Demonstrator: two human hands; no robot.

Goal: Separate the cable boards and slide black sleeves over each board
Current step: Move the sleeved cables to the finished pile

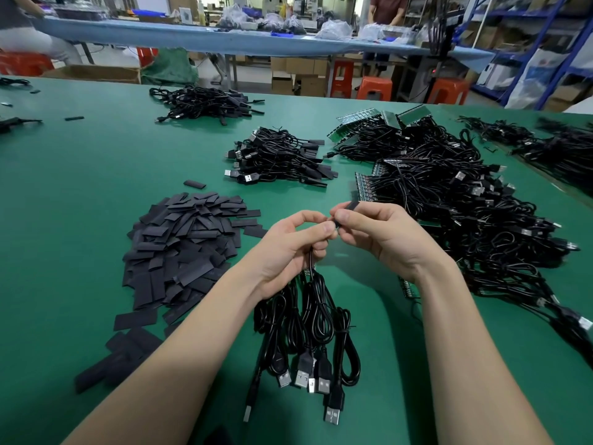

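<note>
Worktop [80, 187]: green, carrying everything below
Sleeve heap [184, 242]: flat black sleeves piled loosely at the left, a few strays lying just beside its near and far edges
Far cable pile [205, 106]: black cables with sleeves already on, at the far edge of the worktop
Left hand [288, 248]: fingers curled, thumb and forefinger pressed together at the top of a bunch of cables, gripping them
Held cables [308, 319]: a handful of black cables hanging from the left hand toward the near edge, their USB plugs [316, 379] resting on the worktop
Middle cable pile [279, 159]: finished cables with black sleeves, beyond the hands
Black sleeve [348, 211]: between the two hands, pinched in the right hand and touching the left thumb tip; the board inside it cannot be seen
Right hand [382, 239]: thumb and forefinger pinching the black sleeve, the other fingers curled beneath
Unsleeved cable pile [465, 203]: a large tangle at the right, with joined strips of green boards [362, 187] showing at its left and far edges
Background: a blue-covered table [224, 36], orange stools, shelving
</note>
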